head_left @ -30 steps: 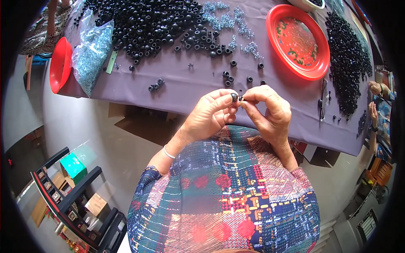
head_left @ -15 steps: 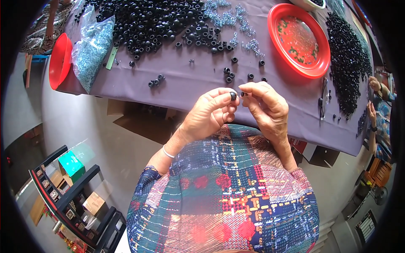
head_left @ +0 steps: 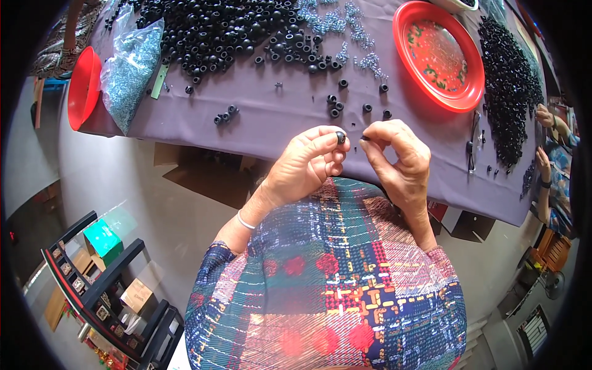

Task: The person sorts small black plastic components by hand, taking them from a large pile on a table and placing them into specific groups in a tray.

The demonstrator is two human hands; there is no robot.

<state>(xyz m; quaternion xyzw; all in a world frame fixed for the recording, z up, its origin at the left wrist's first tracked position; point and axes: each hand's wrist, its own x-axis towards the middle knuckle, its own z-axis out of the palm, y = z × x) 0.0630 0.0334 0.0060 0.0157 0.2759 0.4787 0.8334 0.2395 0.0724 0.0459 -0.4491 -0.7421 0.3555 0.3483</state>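
My left hand (head_left: 299, 163) pinches a round black plastic cap (head_left: 341, 138) with a hole, between thumb and forefinger, its other fingers curled below. To its right, a small gap away, my right hand (head_left: 404, 157) holds a tiny black piece (head_left: 365, 138) at the thumb and fingertip; most of that piece is hidden. Both hands are above the table's near edge. Just beyond them, several loose black caps (head_left: 335, 113) lie on the purple-grey tablecloth (head_left: 265, 135).
A big heap of black caps (head_left: 216, 37) covers the far middle, beside scattered small silvery screws (head_left: 330, 21). A red plate (head_left: 404, 74) and a heap of small black parts (head_left: 502, 92) are at right. At left stand a clear bag (head_left: 132, 74) and a red bowl (head_left: 84, 89). Another person's hands (head_left: 544, 160) work at far right.
My right hand has drawn away to the right with the tiny black piece, widening the gap between my hands. My left hand stays nearly in place with the cap.
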